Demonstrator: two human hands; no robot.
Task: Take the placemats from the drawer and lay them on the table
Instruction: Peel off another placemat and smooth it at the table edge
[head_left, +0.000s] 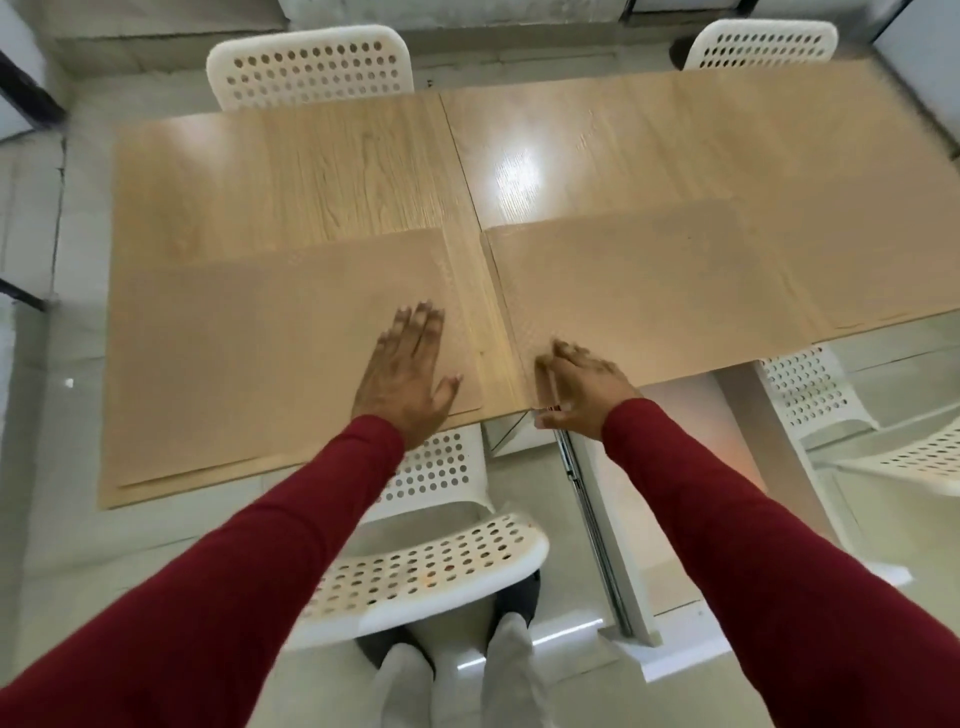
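Two tan placemats lie on the near half of the wooden table (332, 166). The left placemat (249, 353) reaches the table's front left corner. My left hand (408, 364) rests flat on its right part, fingers spread, holding nothing. The right placemat (649, 291) lies across the centre seam from it. My right hand (576, 387) pinches that mat's near left corner at the table's front edge. A third mat-like sheet (857, 265) lies further right, partly under or beside the right placemat. An open drawer (597, 519) with a metal rail sticks out below the table near my right arm.
White perforated chairs stand around: one in front of me (431, 566), one at the far left (311, 67), one at the far right (763, 47), one at the near right (810, 389). My feet in white socks are on the pale tiled floor.
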